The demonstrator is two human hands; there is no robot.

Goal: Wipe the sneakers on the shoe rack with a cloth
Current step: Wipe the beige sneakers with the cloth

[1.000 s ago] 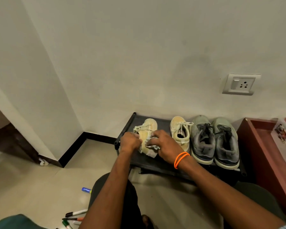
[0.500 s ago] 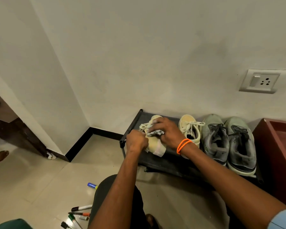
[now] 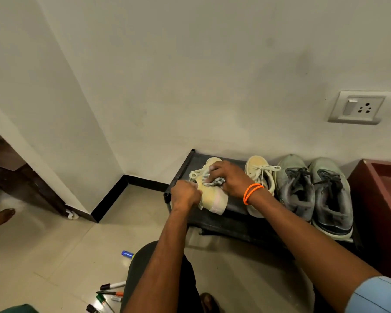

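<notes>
A low black shoe rack [image 3: 230, 220] stands against the wall. On its left end lies a cream sneaker [image 3: 210, 197], tilted on its side. My left hand [image 3: 185, 196] grips the sneaker's near side. My right hand [image 3: 229, 179], with an orange band at the wrist, holds a crumpled grey-white cloth [image 3: 215, 180] against the sneaker's laces. The matching cream sneaker [image 3: 259, 177] stands upright to the right. Beyond it sits a pair of grey sneakers [image 3: 314, 195].
A dark red wooden box [image 3: 379, 199] borders the rack on the right. Several markers [image 3: 112, 290] and a blue cap [image 3: 127, 253] lie on the tiled floor at lower left. A wall socket [image 3: 359, 107] is above the grey sneakers. Someone's foot [image 3: 0, 216] shows at the left edge.
My right hand has moved with the cloth from the sneaker's heel side up to its laces. The sneaker has tipped onto its side under my left hand's grip.
</notes>
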